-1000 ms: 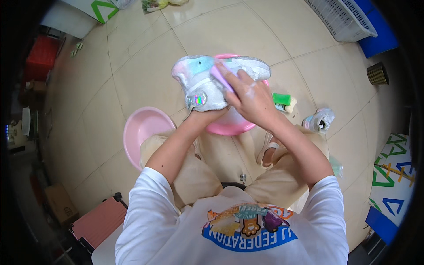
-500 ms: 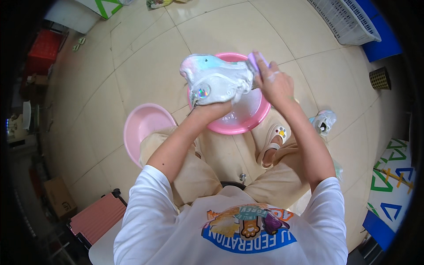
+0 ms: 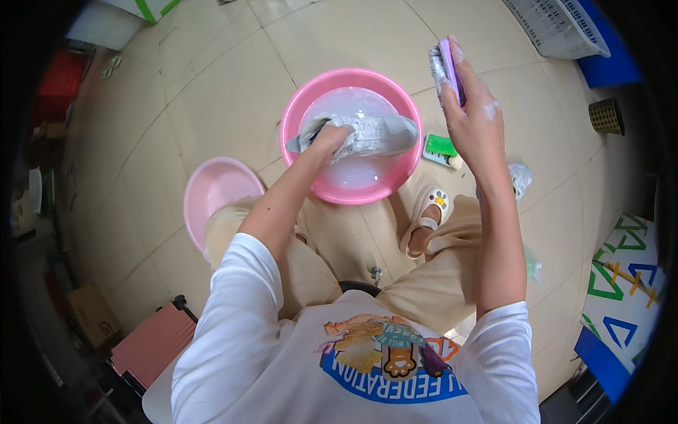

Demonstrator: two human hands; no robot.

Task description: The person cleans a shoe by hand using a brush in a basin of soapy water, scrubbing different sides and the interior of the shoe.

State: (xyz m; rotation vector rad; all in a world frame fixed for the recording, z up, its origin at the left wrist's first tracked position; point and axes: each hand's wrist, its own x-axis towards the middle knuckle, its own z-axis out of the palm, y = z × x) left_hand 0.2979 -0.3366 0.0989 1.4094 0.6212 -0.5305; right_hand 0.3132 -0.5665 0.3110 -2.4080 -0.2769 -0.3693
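Observation:
My left hand (image 3: 330,138) reaches into the opening of a whitish sneaker (image 3: 385,136) and grips it over a pink basin (image 3: 295,99) of cloudy, sudsy water. The shoe lies sideways with its toe to the right and its laces facing up. Off to the right and above the floor, my right hand (image 3: 477,113) is closed around a purple-backed scrub brush (image 3: 449,71), its bristles turned left and coated with foam. Suds cling to my right fingers and the back of that hand. Beside the basin, a green soap bar (image 3: 441,145) rests on a small dish.
A lighter pink basin (image 3: 212,184) stands left of my leg. Another sneaker (image 3: 520,180) is on the tiled floor at the right. Farther off are a white plastic basket (image 3: 565,32), a dark patterned bin (image 3: 606,116) and a pink suitcase (image 3: 152,346).
The brush has come off the shoe and moved up and right with my right hand. My left hand has turned the shoe and lowered it toward the water. The green soap has come into sight.

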